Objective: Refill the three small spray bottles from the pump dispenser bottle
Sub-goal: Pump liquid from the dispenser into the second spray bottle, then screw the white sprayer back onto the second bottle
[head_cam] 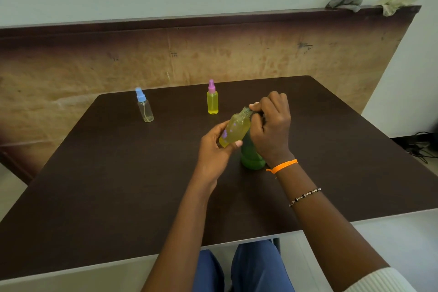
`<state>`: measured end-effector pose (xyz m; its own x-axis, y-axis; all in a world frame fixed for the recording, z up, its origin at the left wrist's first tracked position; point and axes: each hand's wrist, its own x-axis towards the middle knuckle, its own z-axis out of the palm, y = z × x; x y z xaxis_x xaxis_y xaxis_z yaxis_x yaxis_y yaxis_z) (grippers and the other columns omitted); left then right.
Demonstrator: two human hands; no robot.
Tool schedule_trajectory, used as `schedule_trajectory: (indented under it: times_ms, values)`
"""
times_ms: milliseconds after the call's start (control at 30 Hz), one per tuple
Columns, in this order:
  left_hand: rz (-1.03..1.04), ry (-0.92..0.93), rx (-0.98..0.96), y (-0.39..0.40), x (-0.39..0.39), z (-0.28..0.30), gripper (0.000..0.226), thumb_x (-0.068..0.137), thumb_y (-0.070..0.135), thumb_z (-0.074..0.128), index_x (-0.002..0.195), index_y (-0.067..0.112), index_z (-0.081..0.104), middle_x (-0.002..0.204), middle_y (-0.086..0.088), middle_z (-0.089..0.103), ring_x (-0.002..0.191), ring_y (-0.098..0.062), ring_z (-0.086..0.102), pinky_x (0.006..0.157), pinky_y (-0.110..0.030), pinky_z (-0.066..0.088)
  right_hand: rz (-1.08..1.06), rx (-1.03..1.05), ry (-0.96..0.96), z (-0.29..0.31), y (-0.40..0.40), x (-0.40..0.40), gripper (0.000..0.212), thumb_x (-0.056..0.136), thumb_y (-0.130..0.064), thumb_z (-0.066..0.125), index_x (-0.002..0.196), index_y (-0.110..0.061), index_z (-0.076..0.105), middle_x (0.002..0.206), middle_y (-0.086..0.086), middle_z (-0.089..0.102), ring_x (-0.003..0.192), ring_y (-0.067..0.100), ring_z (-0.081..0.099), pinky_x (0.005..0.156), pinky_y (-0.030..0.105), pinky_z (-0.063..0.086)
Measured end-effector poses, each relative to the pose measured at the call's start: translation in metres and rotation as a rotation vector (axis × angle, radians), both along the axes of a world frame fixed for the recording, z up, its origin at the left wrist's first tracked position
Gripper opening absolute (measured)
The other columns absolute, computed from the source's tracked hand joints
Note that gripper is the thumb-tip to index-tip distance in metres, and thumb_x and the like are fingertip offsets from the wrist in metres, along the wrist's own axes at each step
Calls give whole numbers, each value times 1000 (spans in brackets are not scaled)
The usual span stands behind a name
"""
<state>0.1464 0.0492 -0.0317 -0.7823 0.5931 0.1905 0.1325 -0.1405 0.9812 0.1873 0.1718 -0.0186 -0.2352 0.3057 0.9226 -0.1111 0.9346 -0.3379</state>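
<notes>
A dark brown table point(118, 185) carries everything. Near its middle stands the green pump dispenser bottle point(251, 156), mostly hidden behind the right hand point(271, 125), whose fingers curl over its top. The left hand point(214, 149) grips a tilted, uncapped yellow spray bottle point(234, 129), its neck at the pump. Farther back stand a pink-capped yellow bottle point(212, 99) and, left of it, a blue-capped, nearly empty bottle point(144, 108).

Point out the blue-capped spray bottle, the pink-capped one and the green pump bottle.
blue-capped spray bottle point(145, 111), head view, on its clear body.
pink-capped spray bottle point(212, 102), head view, on its yellow body.
green pump bottle point(251, 157), head view, on its lower body, below the right hand.
</notes>
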Motion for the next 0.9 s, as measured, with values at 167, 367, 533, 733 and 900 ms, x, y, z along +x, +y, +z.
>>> schedule_trajectory:
  times_ms: [167,367,533,733,900]
  values:
    - [-15,10,-1,-3,0,3,49,78,-9,64,121,12,56,105,4,65,85,9,62,77,-10,49,20,-12,-16,7,0,2,12,71,4,42,63,0,50,67,13,43,67,25,37,58,36,34]
    - [-13,-7,-14,-1,1,0,47,80,-7,64,121,14,56,101,11,65,88,5,62,80,-12,50,2,-4,-17,4,-3,-1,15,72,4,39,61,0,48,66,15,42,67,24,34,57,38,33]
    - [-25,-13,-3,0,1,-1,44,80,-7,64,115,18,55,105,6,65,92,1,61,86,-18,50,9,-44,-43,3,-4,4,15,71,1,39,70,1,55,73,14,47,71,27,41,61,37,37]
    - [-23,10,-14,-3,2,-10,42,79,-7,65,112,18,56,99,10,65,86,3,62,79,-13,50,46,-146,-43,10,-8,12,31,74,-3,34,81,1,64,79,10,57,77,20,49,68,22,37]
    - [17,5,-21,-7,2,-18,39,78,-8,66,112,10,58,95,7,66,79,6,62,74,-12,48,150,-345,-32,19,-3,26,39,74,7,36,95,-1,68,93,8,68,87,15,63,77,17,47]
